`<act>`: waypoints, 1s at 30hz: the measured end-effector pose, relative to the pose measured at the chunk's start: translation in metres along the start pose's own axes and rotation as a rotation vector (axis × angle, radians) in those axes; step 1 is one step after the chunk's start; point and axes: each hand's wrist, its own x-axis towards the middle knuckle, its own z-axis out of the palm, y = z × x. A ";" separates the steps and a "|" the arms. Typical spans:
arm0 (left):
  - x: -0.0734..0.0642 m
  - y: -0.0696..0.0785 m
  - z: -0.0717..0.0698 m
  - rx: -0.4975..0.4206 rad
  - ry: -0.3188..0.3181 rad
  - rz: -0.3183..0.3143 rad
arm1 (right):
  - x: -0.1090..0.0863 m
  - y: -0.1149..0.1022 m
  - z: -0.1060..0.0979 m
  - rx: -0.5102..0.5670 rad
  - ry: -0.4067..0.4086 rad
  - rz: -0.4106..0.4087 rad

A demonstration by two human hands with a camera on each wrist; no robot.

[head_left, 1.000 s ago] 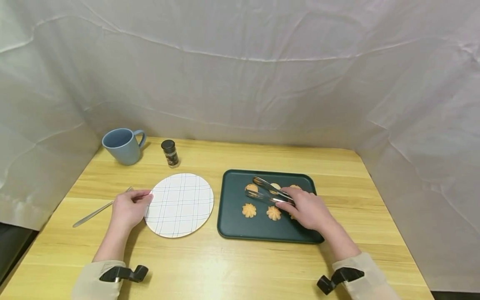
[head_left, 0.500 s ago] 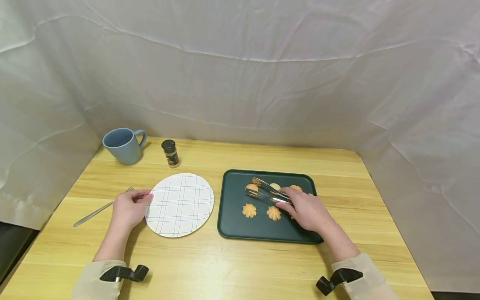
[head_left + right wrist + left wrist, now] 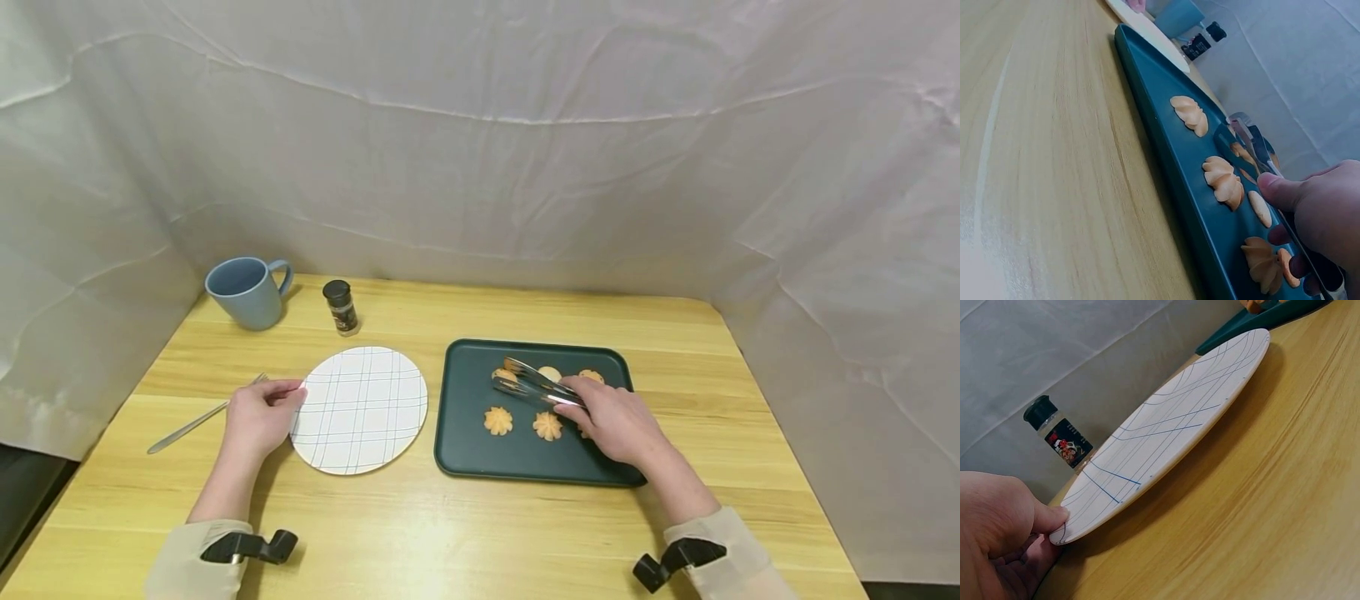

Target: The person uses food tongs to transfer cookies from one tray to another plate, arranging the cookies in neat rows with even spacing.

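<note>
My left hand [image 3: 258, 417] pinches the left edge of a round white plate [image 3: 360, 412] with blue checked lines. In the left wrist view the thumb [image 3: 1054, 517] lies on top of the rim, other fingers below it. My right hand [image 3: 618, 421] holds metal tongs [image 3: 531, 373] over a dark green tray [image 3: 480, 458]. Their tips stand on either side of the back left cookie [image 3: 504, 374], a round one. Two ridged cookies, one at the front left [image 3: 498, 421] and one at the front middle [image 3: 547, 426], lie nearer me. Part of the right-hand cookies is hidden behind my hand.
A blue mug [image 3: 251, 296] and a black-capped seasoning jar [image 3: 341, 310] stand at the back left. A fork [image 3: 187, 428] lies left of the plate, partly behind my left hand. Pale cloth [image 3: 480, 183] hangs around the wooden table [image 3: 450, 533].
The tongs' tips have drawn slightly closer together around the back left cookie. My left hand and the plate stay in place.
</note>
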 end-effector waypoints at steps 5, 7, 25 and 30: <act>0.000 0.001 0.000 0.003 0.000 -0.003 | -0.001 0.001 0.000 0.011 -0.006 0.016; 0.000 0.001 0.000 0.004 0.000 -0.004 | -0.001 0.001 0.000 0.018 -0.008 0.026; -0.002 0.001 0.000 0.002 -0.003 -0.013 | 0.000 0.002 -0.001 0.032 0.009 0.019; -0.001 0.001 0.000 0.004 0.007 -0.002 | -0.001 0.003 -0.002 0.034 0.026 0.024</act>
